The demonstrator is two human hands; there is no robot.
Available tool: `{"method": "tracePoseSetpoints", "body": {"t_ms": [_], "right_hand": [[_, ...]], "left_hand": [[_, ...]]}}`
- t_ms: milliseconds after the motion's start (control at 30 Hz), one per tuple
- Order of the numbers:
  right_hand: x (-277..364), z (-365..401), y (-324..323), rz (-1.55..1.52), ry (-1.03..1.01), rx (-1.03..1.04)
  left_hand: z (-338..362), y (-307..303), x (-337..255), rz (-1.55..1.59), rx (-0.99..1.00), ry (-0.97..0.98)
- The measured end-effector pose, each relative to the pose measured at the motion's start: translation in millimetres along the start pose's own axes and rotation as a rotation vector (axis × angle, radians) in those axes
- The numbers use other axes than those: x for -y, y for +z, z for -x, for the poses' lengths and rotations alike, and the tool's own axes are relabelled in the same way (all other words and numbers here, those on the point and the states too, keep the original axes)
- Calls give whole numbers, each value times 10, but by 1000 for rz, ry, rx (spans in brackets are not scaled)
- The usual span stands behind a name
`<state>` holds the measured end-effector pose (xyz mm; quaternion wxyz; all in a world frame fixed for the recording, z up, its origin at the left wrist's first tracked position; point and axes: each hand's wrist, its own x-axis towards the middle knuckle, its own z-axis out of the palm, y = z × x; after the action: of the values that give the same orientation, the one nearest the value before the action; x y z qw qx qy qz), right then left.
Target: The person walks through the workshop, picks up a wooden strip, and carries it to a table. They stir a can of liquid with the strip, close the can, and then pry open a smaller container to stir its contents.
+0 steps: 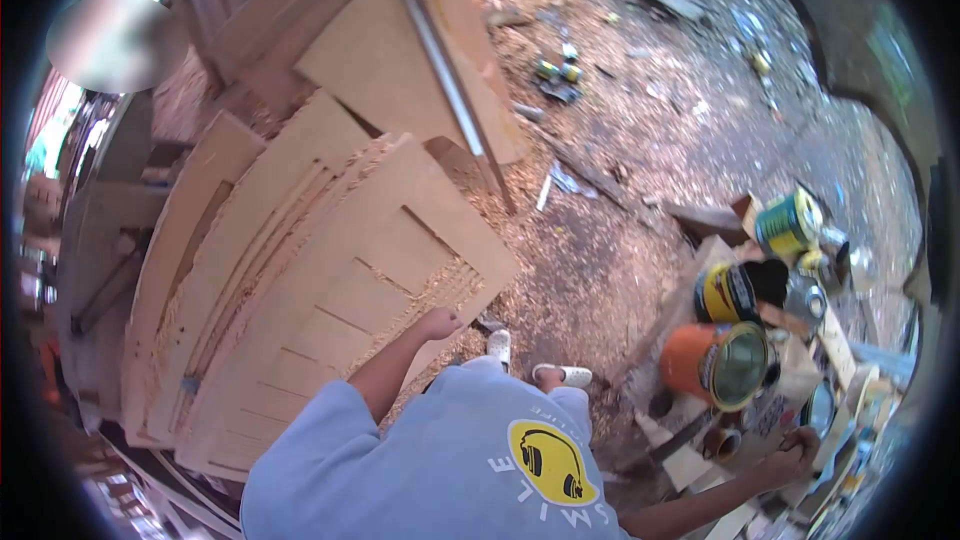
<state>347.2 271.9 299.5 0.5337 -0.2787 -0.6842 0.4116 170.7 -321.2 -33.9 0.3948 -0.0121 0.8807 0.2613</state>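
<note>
On the left of my view, the pale wooden panel with narrow cut grooves (pixel 345 285) stands foremost in a row of similar panels, shavings clinging to its lower right part. I cannot tell whether it leans or lies flat. The left hand (pixel 440 323) is at its near right edge, fingers curled in; I can't make out whether it touches the wood or holds anything.

Just behind come the other pale wooden panels (pixel 270 175), close together, and I judge that a knock on the front one could shift them. Beyond these, a long straight metal-like bar (pixel 435 55) slants across larger boards; if it is only resting there, a bump could bring it down.

On the right I see the right hand (pixel 797 450) with bent fingers amid wooden offcuts (pixel 690 465); its grip is too unclear for me to call. Splinters are my worry there. Nearby, the orange cylindrical tin (pixel 690 355) lies tilted, next to the yellow-and-black tin (pixel 722 292); a stray forearm might set either rolling.

Underfoot, white sandals (pixel 498 345) stand on a floor littered with shavings (pixel 590 270), where loose scraps could cause a slip.
</note>
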Motion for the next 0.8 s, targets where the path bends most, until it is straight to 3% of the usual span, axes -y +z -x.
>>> {"method": "tracePoseSetpoints", "body": {"t_ms": [33,67,233,267,333,400,433,500,567,633,800], "right_hand": [[105,86,240,-67,-9,68],[178,201,509,-45,112,9],[390,724,1773,51,-242,352],[356,763,1955,-303,122,477],[355,843,2377,-360,87,560],[373,891,2796,-435,66,665],[234,895,3044,-359,-22,596],[362,914,3442,-329,33,738],[539,1047,3885,-379,38,865],[734,1250,4202,-455,47,978],[985,2075,4712,-602,109,1327]], "left_hand": [[47,-63,113,47,-54,13],[124,-121,246,75,-100,-12],[735,-73,1098,100,-320,-95],[908,24,1301,108,-346,-167],[1293,366,1709,245,-436,-326],[1741,706,1959,365,-375,-538],[1889,1054,2136,321,-453,-628],[2175,1900,2362,365,-561,-843],[2385,2558,2283,523,-611,-1032],[2625,3021,1891,688,-532,-1124],[2570,3853,758,921,-359,-1000]]}}
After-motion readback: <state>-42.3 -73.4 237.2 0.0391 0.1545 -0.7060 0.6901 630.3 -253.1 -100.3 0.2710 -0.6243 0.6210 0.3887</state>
